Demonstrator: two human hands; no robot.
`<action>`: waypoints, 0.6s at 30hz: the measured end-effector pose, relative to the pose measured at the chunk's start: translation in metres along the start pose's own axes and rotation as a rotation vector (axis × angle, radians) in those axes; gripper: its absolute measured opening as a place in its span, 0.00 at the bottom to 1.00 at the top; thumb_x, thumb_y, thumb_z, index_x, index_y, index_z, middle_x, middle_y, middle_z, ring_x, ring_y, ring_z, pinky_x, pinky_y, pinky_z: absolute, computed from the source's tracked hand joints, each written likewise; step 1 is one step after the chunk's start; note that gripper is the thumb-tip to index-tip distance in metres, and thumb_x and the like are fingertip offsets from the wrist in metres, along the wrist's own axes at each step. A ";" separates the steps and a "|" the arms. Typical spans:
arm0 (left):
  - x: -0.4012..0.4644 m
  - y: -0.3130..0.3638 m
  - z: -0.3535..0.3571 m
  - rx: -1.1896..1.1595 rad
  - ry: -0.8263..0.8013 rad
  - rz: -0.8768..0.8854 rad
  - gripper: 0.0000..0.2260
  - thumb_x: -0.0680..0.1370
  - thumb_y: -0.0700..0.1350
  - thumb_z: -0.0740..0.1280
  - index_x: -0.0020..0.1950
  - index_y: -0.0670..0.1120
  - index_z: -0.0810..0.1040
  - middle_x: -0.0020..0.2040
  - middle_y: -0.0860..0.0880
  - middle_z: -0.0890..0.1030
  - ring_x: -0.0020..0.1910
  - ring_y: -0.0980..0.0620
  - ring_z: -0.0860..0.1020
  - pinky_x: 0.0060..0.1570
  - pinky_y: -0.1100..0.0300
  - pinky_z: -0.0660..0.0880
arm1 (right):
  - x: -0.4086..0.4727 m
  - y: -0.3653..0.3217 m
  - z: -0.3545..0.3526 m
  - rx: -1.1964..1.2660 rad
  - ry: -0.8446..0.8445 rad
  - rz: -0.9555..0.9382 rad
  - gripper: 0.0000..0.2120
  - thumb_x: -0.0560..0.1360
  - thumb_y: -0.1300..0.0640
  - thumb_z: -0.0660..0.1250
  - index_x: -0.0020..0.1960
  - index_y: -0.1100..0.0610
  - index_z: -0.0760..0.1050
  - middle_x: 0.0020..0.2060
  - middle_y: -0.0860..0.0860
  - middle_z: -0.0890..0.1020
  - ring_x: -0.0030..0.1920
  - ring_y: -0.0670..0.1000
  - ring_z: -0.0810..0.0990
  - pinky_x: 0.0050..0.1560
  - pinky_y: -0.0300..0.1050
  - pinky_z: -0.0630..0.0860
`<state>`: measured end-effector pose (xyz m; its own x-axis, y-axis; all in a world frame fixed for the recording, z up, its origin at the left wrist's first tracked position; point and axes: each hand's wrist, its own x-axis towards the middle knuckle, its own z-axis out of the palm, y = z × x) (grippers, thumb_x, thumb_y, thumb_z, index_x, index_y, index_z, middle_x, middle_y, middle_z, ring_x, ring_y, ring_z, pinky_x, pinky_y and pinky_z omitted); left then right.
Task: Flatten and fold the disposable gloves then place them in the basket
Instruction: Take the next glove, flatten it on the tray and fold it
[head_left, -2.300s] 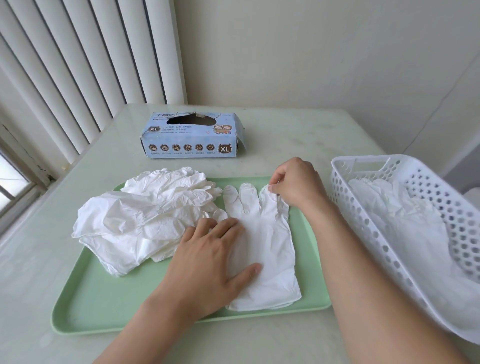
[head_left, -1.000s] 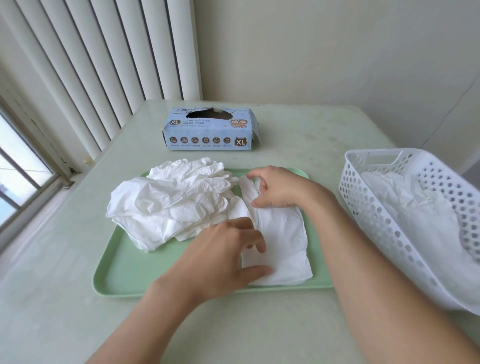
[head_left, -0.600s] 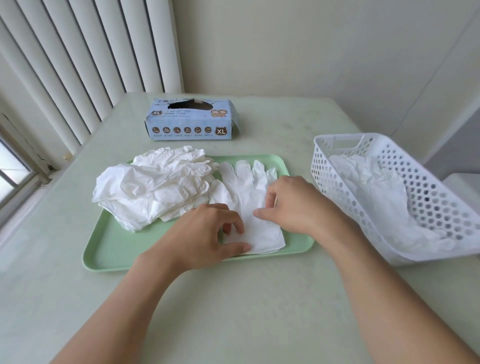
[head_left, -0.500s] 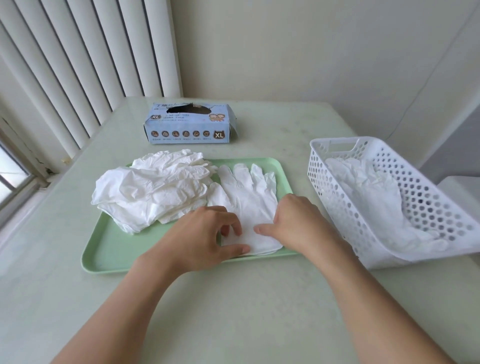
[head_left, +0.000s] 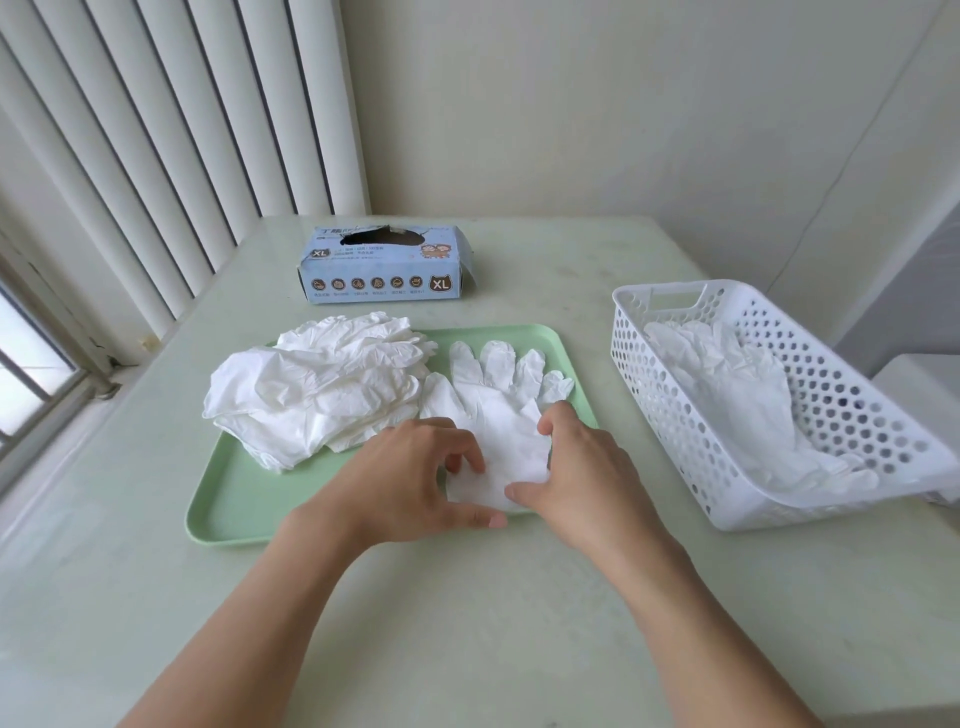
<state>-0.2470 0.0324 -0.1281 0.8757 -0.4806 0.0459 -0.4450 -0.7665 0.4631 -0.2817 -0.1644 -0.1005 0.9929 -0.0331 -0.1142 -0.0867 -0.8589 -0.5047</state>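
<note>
Glove (head_left: 498, 410) lies flat on the tray (head_left: 234, 499), its fingers pointing away from me toward the box (head_left: 384, 273), its cuff end at the tray's near rim. Both my hands have come down to that cuff end. A moment ago my right hand was up at the glove's fingertips and my left lay flat on its palm, smoothing; now the smoothing looks finished and I am at the start of the fold.

My left hand (head_left: 410, 478) has its fingers curled on the cuff's left side, thumb stretched along the tray's near rim, and seems to pinch the edge, though I cannot see the cloth between the pads. My right hand (head_left: 582, 478) curls round the cuff's right side, forefinger up by the glove's little finger, thumb under the near corner. Neither hand is spread flat any more.

From here I judge the next move is to lift the cuff and bring it over toward the fingers. The film is thin and slippery, so it may spring open unless pressed.

Left of the glove, still on the tray, sits the heap (head_left: 317, 395) of crumpled gloves, touching the flat one's thumb. Right of the tray, well apart, the basket (head_left: 670, 415) already holds several gloves. So most of the work is left.
</note>
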 end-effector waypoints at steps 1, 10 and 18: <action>-0.001 0.000 0.000 -0.026 -0.008 -0.007 0.25 0.63 0.73 0.74 0.51 0.60 0.81 0.45 0.60 0.77 0.39 0.60 0.77 0.41 0.60 0.76 | 0.002 0.001 0.003 0.031 -0.006 0.001 0.26 0.70 0.49 0.78 0.62 0.52 0.68 0.46 0.47 0.77 0.51 0.54 0.79 0.47 0.46 0.74; -0.008 0.006 0.006 -0.046 0.057 -0.042 0.31 0.59 0.78 0.71 0.51 0.57 0.81 0.43 0.58 0.76 0.39 0.59 0.76 0.40 0.58 0.75 | 0.021 0.010 0.003 0.741 -0.097 0.116 0.19 0.69 0.65 0.75 0.55 0.51 0.76 0.46 0.60 0.82 0.35 0.50 0.80 0.35 0.42 0.78; -0.004 0.018 0.016 -0.133 0.486 0.048 0.12 0.70 0.51 0.73 0.53 0.52 0.82 0.46 0.56 0.73 0.42 0.56 0.75 0.41 0.56 0.75 | 0.022 -0.012 -0.018 1.401 -0.195 0.222 0.17 0.73 0.75 0.70 0.61 0.67 0.75 0.47 0.63 0.84 0.37 0.56 0.86 0.36 0.46 0.83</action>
<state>-0.2610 0.0137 -0.1337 0.8549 -0.2364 0.4618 -0.4870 -0.6724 0.5573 -0.2576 -0.1640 -0.0814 0.9316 0.0706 -0.3566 -0.3570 0.3620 -0.8611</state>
